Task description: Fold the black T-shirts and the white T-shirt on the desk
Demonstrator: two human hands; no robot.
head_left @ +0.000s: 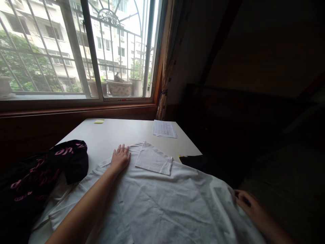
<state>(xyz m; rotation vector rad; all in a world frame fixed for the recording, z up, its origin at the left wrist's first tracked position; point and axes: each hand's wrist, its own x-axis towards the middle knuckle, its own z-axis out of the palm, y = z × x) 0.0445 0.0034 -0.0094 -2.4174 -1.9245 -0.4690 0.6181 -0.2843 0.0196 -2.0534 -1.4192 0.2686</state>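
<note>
A white shirt [162,200] lies spread over the white table [114,130], with creases across its body and one sleeve folded inward near the top. My left hand [120,157] rests flat on the shirt's upper left part, fingers spread a little. At the right, my right hand [245,200] pinches the shirt's edge where it hangs past the table. To the left of the shirt lies a black garment [73,154] with pink lettering.
Printed sheets [164,129] lie at the table's back right, and a yellow note [99,121] at its back left. Something dark [195,162] sits at the right edge. Behind are a barred window and a tied curtain [167,67].
</note>
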